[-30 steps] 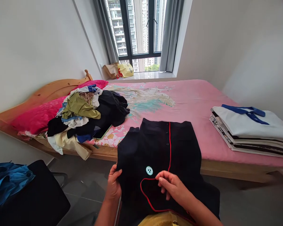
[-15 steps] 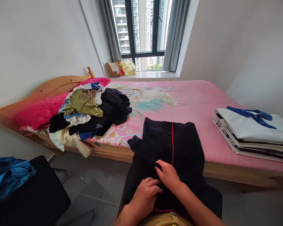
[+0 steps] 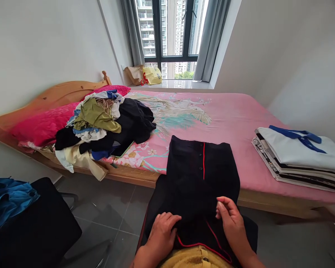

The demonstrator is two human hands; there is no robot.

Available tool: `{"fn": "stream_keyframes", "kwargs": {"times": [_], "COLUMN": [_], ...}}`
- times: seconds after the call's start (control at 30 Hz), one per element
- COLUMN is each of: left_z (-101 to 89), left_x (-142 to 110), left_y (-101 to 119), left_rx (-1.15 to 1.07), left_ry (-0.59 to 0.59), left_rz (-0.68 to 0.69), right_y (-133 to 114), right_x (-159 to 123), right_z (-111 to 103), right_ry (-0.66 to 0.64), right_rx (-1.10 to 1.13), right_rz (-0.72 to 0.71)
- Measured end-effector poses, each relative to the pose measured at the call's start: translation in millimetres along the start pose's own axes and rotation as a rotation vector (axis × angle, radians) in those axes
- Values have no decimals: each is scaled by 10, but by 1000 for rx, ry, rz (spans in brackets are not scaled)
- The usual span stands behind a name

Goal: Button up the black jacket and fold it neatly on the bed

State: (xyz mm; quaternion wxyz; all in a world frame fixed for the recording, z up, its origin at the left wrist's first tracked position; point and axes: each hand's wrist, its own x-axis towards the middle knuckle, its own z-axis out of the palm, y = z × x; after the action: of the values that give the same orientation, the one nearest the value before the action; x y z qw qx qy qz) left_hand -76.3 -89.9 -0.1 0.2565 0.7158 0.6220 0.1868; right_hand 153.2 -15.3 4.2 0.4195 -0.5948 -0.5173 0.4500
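Down at the near edge, some mustard cloth [image 3: 181, 258] shows, cut off by the bottom of the view. Just past it is a dark garment [image 3: 195, 197] with red trim and small buttons. It lies over the lap, and its far end reaches the side of the bed [image 3: 240, 126]. The dark folds blend together, so its full shape is hard to see.

The left hand [image 3: 163, 229] lies on the dark cloth with its fingers bent and close together. Its palm is hidden, so I cannot tell if it grips any cloth. The right hand [image 3: 231, 219] is over the other side of the garment, fingers curled and thumb close to the first finger. I cannot tell if a bit of cloth is pinched there.

Off to the left, a blue cloth [image 3: 12, 201] sits on a black chair [image 3: 44, 223], both cut off by the edge of the view. On the bed, a messy heap of clothes [image 3: 100, 119] partly covers a flat thing with a green edge [image 3: 124, 149]. At the right, a neat stack of folded clothes [image 3: 301, 149] has a white one with blue on top. Pink pillows [image 3: 47, 124] are partly behind the heap. Farther back, two bags [image 3: 152, 75] are by the window [image 3: 173, 33], whose top is cut off.
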Motion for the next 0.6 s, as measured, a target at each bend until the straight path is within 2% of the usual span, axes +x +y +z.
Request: {"fn": "stream_keyframes", "kwargs": {"times": [0.1, 0.17, 0.27, 0.37, 0.5, 0.6], "left_z": [-42, -61, -59, -66, -203, -359], "left_x": [18, 33, 36, 17, 54, 235], "left_y": [72, 103, 113, 109, 120, 66], "left_rx": [29, 49, 67, 42, -118, -241], "left_ry": [-23, -38, -34, -35, -48, 67], "left_rz": [74, 117, 156, 169, 151, 131], "right_y": [-302, -365, -277, -171, -202, -307], "right_x": [30, 130, 330, 465, 427, 311], "right_z": [256, 504, 835, 989, 919, 785], "right_ry": [-406, -560, -577, -564, -501, -460], "right_rx": [-39, -177, -516, -752, -722, -606], "right_rz": [-156, -239, -233, -170, -260, -334]}}
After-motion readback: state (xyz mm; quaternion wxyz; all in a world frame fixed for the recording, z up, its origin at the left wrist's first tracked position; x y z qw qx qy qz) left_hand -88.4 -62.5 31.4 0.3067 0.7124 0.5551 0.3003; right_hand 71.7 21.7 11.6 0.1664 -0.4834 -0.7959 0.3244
